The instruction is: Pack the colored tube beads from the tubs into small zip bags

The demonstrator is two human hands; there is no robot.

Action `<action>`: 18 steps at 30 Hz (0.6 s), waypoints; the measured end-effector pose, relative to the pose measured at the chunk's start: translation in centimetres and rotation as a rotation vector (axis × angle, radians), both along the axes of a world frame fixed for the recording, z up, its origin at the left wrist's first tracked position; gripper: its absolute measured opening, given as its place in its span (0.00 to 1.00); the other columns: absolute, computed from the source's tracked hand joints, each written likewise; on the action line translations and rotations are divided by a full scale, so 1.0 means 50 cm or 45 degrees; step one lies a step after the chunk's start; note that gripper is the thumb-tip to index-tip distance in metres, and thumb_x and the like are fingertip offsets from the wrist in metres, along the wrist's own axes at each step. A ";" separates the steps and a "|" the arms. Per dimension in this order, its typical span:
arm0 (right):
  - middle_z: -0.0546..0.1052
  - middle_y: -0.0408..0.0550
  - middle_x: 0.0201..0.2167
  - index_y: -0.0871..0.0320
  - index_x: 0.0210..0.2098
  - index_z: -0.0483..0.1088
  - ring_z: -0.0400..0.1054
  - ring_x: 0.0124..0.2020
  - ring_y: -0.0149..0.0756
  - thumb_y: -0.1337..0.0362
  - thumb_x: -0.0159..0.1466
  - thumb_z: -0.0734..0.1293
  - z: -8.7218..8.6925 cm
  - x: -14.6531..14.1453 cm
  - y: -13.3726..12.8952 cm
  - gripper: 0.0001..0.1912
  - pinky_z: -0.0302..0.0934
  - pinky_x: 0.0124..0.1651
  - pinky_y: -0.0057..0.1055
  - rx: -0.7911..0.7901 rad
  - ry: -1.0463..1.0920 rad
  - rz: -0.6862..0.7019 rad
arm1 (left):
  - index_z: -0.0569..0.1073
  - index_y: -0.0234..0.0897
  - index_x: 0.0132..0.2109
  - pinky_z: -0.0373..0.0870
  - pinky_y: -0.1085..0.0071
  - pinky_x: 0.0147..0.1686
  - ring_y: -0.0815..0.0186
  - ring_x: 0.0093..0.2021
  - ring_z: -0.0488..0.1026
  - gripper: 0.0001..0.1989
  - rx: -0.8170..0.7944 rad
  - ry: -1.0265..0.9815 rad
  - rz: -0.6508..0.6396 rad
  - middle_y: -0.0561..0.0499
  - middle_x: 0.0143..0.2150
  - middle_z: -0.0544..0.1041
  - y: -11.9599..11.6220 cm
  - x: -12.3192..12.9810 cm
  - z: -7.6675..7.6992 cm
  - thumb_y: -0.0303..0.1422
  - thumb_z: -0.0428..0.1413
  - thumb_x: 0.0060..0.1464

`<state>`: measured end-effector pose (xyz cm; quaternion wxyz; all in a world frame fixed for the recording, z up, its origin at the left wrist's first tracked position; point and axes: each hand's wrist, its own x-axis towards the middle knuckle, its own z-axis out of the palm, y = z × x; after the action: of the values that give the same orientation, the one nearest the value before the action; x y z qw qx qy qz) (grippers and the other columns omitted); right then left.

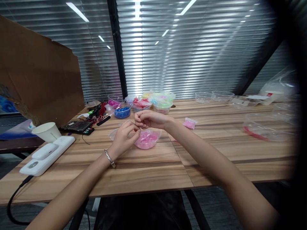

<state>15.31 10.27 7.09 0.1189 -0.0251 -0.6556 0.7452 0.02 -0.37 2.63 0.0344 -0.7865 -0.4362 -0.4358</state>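
Note:
My left hand (125, 136), with a silver bracelet (109, 158) on its wrist, has its fingers pinched together. Close against its fingertips is my right hand (150, 119), bent over with its fingers curled. What the two hands hold between them is too small to make out. Just below my fingers stands a clear round bowl with pink pieces (147, 139), partly covered by my left hand. Another clear dish (112, 134) shows behind my left hand. A small bag of pink beads (190, 123) lies to the right of my right wrist.
Bowls of blue beads (122, 111) and red packets (142, 103) stand at the back. On the left are a paper cup (47, 131), a white power strip (51, 155), a black device (78, 126) and a cardboard box (40, 70). Clear containers (263, 126) line the right.

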 end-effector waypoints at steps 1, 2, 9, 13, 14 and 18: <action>0.64 0.41 0.23 0.60 0.26 0.63 0.56 0.23 0.24 0.75 0.59 0.59 0.000 0.000 0.000 0.08 0.52 0.24 0.20 0.001 0.000 0.002 | 0.72 0.37 0.33 0.67 0.63 0.43 0.61 0.42 0.71 0.06 -0.002 0.008 0.004 0.47 0.38 0.75 0.000 0.000 0.001 0.28 0.53 0.59; 0.64 0.41 0.23 0.60 0.25 0.63 0.56 0.23 0.24 0.75 0.59 0.59 -0.001 -0.001 0.000 0.08 0.52 0.24 0.20 0.002 0.000 0.005 | 0.71 0.37 0.32 0.67 0.64 0.43 0.61 0.42 0.70 0.06 -0.003 0.015 0.011 0.47 0.37 0.75 -0.001 0.000 0.001 0.27 0.53 0.58; 0.61 0.40 0.22 0.60 0.25 0.62 0.52 0.21 0.24 0.74 0.60 0.59 0.003 0.001 -0.001 0.08 0.49 0.22 0.19 -0.013 0.001 0.024 | 0.68 0.36 0.29 0.64 0.66 0.38 0.63 0.37 0.68 0.09 0.015 0.047 0.053 0.50 0.32 0.72 0.001 0.000 0.003 0.27 0.53 0.57; 0.61 0.40 0.22 0.60 0.26 0.62 0.52 0.21 0.24 0.73 0.60 0.59 0.002 0.001 0.001 0.07 0.49 0.21 0.19 -0.033 -0.002 0.027 | 0.67 0.36 0.27 0.62 0.69 0.33 0.66 0.31 0.66 0.12 0.039 0.025 0.084 0.52 0.27 0.68 0.000 0.000 0.003 0.30 0.54 0.59; 0.62 0.40 0.22 0.60 0.26 0.62 0.52 0.21 0.24 0.73 0.60 0.59 0.001 0.001 0.001 0.07 0.49 0.22 0.19 -0.037 0.000 0.025 | 0.67 0.36 0.27 0.63 0.69 0.32 0.66 0.31 0.66 0.11 0.057 0.009 0.088 0.52 0.27 0.69 -0.001 0.000 0.004 0.30 0.54 0.59; 0.65 0.41 0.23 0.60 0.26 0.63 0.55 0.22 0.24 0.74 0.59 0.60 0.000 0.000 0.002 0.06 0.52 0.24 0.20 -0.044 0.009 0.018 | 0.71 0.36 0.37 0.67 0.69 0.36 0.66 0.35 0.70 0.01 0.276 -0.060 0.084 0.51 0.33 0.73 -0.009 0.002 0.010 0.28 0.57 0.57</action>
<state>15.31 10.35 7.07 0.1155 -0.0200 -0.6424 0.7573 0.11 -0.81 3.12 0.1234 -0.7530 -0.4128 -0.4974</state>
